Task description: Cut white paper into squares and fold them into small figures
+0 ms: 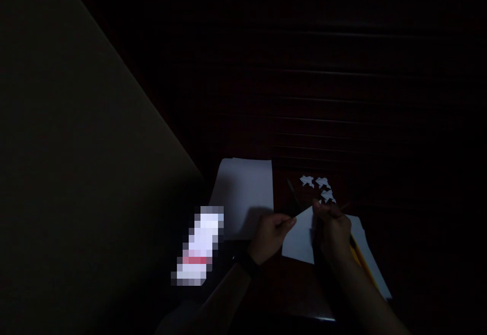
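My left hand (271,234), with a dark band at its wrist, pinches the upper left edge of a white sheet of paper (299,243). The fingers of my right hand (334,229) close on the same sheet near its top corner. The sheet is held slanted, and part of it is hidden behind my right hand. Just beyond my right hand lie small folded paper figures (306,180) with pointed corners. A thin dark blade-like object (292,190) lies beyond the held sheet; its kind is hard to make out in the dim light.
A stack of white paper (247,188) lies to the left. Under my right forearm is more white paper (375,264) with a long yellow object (363,261) on it. A bright pixelated screen-like shape (200,248) is at lower left. A pale wall (95,147) rises at left.
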The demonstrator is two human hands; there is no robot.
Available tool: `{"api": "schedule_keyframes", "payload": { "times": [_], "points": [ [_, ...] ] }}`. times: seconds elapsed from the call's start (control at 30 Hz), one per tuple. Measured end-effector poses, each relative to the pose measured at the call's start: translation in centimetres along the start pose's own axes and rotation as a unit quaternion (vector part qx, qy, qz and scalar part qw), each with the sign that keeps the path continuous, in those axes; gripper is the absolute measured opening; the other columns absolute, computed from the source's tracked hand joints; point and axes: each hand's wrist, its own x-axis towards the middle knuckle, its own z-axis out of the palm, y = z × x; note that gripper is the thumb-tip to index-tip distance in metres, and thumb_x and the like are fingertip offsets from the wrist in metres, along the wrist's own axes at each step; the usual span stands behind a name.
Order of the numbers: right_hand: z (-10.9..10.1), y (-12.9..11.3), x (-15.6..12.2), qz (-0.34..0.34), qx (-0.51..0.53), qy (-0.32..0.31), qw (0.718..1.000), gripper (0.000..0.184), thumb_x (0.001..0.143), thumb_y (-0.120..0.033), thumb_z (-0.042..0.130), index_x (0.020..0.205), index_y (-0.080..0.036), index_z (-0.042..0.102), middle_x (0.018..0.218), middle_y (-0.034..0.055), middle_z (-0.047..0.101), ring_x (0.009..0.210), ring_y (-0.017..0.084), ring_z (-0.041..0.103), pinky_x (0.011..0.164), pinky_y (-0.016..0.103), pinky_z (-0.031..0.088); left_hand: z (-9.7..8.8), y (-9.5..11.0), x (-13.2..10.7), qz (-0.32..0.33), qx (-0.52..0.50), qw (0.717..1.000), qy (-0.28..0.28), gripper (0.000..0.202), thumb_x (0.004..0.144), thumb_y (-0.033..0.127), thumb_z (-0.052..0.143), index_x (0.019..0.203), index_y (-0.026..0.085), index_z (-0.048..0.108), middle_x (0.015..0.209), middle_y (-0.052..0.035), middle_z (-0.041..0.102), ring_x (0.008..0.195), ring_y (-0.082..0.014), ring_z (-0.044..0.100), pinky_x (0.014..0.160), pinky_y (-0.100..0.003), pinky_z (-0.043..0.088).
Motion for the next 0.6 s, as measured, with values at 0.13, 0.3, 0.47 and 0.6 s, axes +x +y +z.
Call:
{"api": "schedule_keyframes", "payload": {
  "times": [0.13, 0.3, 0.47, 0.6],
  "points": [
    [0.2, -0.1, 0.0, -0.010, -0.002, -0.058, 0.998, 0.037, 0.054, -0.022, 0.078, 0.087, -0.022, 0.061, 0.062, -0.0065, 0.051, 0.053, 0.009, 0.048, 0.050, 0.022, 0.038, -0.4, -0.4, 0.0, 0.006, -0.006, 1.000, -0.009, 0.036, 0.082, 0.043, 0.050, 0.071, 0.012, 0.065, 0.063, -0.0016, 0.060, 0.057, -0.0116, 0.052, 0.050, -0.020, 0.035],
    [0.3, -0.6, 0.1, -0.060, -0.078, -0.081, 0.992, 0.041, 0.053, -0.017, 0.078, 0.090, -0.023, 0.061, 0.060, -0.0083, 0.046, 0.051, 0.008, 0.042, 0.047, 0.020, 0.033, -0.4, -0.5, 0.2, 0.005, 0.007, 1.000, -0.002, 0.033, 0.082, 0.041, 0.050, 0.075, 0.012, 0.066, 0.068, -0.0032, 0.063, 0.062, -0.0133, 0.054, 0.052, -0.021, 0.036],
    [0.3, -1.3, 0.5, -0.052, -0.071, -0.080, 0.993, 0.049, 0.046, -0.014, 0.080, 0.089, -0.022, 0.059, 0.070, -0.0034, 0.061, 0.062, 0.014, 0.054, 0.056, 0.025, 0.041, -0.6, -0.6, 0.0, -0.008, 0.027, 0.999, -0.014, 0.032, 0.081, 0.040, 0.050, 0.072, 0.013, 0.066, 0.069, -0.0044, 0.066, 0.063, -0.0149, 0.058, 0.051, -0.021, 0.038],
    [-0.7, -2.2, 1.5, -0.006, -0.051, -0.086, 0.995, 0.051, 0.043, -0.014, 0.080, 0.089, -0.021, 0.058, 0.053, -0.0071, 0.057, 0.051, 0.013, 0.054, 0.053, 0.027, 0.044, -0.7, -0.4, 0.0, -0.005, 0.045, 0.999, -0.023, 0.031, 0.080, 0.039, 0.051, 0.070, 0.014, 0.067, 0.067, -0.0034, 0.065, 0.062, -0.0146, 0.058, 0.051, -0.021, 0.038]
  ]
}}
